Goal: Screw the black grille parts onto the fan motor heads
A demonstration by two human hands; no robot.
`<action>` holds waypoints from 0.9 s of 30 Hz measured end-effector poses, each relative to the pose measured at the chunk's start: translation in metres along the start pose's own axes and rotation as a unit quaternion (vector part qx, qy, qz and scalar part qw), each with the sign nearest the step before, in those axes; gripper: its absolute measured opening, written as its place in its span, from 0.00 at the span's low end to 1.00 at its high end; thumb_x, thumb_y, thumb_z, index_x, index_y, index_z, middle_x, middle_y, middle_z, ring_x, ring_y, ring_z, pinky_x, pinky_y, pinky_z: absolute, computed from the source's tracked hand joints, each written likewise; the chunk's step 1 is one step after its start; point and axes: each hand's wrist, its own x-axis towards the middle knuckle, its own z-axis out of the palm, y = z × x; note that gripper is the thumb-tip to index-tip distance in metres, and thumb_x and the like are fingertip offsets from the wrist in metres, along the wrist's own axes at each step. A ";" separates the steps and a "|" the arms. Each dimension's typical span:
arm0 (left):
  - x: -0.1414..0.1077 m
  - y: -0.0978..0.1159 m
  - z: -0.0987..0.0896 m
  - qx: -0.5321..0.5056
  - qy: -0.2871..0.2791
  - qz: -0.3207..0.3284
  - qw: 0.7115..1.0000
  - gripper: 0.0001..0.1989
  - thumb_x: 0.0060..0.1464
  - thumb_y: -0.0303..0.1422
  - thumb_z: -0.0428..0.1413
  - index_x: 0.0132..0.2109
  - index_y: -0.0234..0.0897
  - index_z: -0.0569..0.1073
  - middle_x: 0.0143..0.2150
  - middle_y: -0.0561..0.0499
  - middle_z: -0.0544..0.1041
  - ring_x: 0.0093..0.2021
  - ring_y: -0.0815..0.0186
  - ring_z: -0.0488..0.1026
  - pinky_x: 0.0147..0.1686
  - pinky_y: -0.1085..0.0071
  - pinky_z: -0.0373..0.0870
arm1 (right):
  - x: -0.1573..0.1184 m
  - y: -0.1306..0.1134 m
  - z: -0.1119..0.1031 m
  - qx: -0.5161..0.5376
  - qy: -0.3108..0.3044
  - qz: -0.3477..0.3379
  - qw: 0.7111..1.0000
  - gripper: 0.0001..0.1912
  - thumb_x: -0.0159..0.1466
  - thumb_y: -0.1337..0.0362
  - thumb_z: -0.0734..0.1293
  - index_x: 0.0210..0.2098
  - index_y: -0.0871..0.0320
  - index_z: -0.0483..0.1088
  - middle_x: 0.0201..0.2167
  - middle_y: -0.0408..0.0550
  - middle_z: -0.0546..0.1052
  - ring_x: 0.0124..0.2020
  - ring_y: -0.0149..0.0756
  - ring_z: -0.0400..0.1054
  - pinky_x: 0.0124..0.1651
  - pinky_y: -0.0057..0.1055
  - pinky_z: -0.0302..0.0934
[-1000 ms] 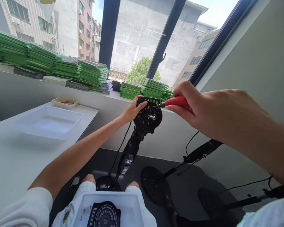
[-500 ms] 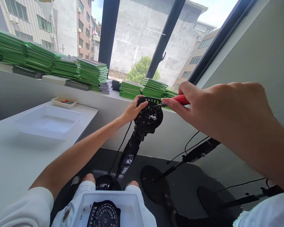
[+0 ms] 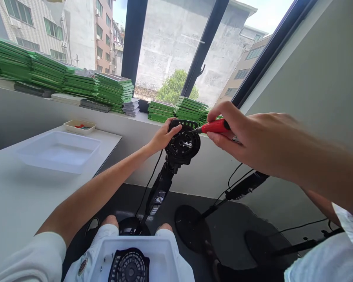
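Note:
A black fan motor housing (image 3: 179,150) tops a black fan stand (image 3: 161,184), a metal shaft showing at its middle. My left hand (image 3: 164,137) grips the housing's upper left edge, thumb across its front. In my right hand (image 3: 235,131) is a red-handled screwdriver (image 3: 214,126), its tip at the upper part of the housing. Whether the tip sits in a screw is too small to tell. On my lap rests a white tray (image 3: 164,250) holding a black slotted cover (image 3: 131,266) and several small screws.
Left, a white table (image 3: 26,196) bears a translucent bin (image 3: 59,152) and a small cream tray (image 3: 79,127) with red pieces. Green stacks (image 3: 114,92) line the windowsill. Another black stand (image 3: 244,188) leans at right, its round base (image 3: 191,227) and cables on the floor.
My right hand has shifted its hold on the screwdriver, and more of the red handle shows now. The hand has turned and moved slightly left. My left hand stays on the housing.

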 end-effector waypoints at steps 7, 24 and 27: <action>0.000 -0.001 0.000 0.000 0.001 0.004 1.000 0.19 0.64 0.43 0.54 0.56 0.39 0.65 0.49 0.48 0.75 0.52 0.59 0.72 0.54 0.66 0.66 | -0.006 -0.007 -0.008 -0.095 0.031 0.068 0.993 0.29 0.71 0.44 0.49 0.48 0.60 0.69 0.17 0.48 0.68 0.21 0.38 0.62 0.28 0.32 0.46; -0.004 0.009 0.001 0.028 0.005 -0.006 1.000 0.18 0.65 0.40 0.53 0.57 0.37 0.65 0.52 0.46 0.76 0.55 0.59 0.72 0.56 0.66 0.65 | -0.005 -0.001 0.020 -0.021 0.141 -0.040 0.989 0.34 0.74 0.42 0.45 0.52 0.62 0.67 0.18 0.42 0.70 0.17 0.28 0.61 0.21 0.28 0.45; -0.003 0.008 0.001 0.025 0.000 -0.006 1.000 0.19 0.65 0.40 0.53 0.57 0.35 0.64 0.50 0.46 0.76 0.53 0.59 0.72 0.55 0.65 0.66 | 0.002 0.011 0.030 0.011 0.192 -0.090 0.977 0.38 0.73 0.40 0.41 0.45 0.62 0.69 0.20 0.38 0.71 0.17 0.18 0.59 0.21 0.24 0.39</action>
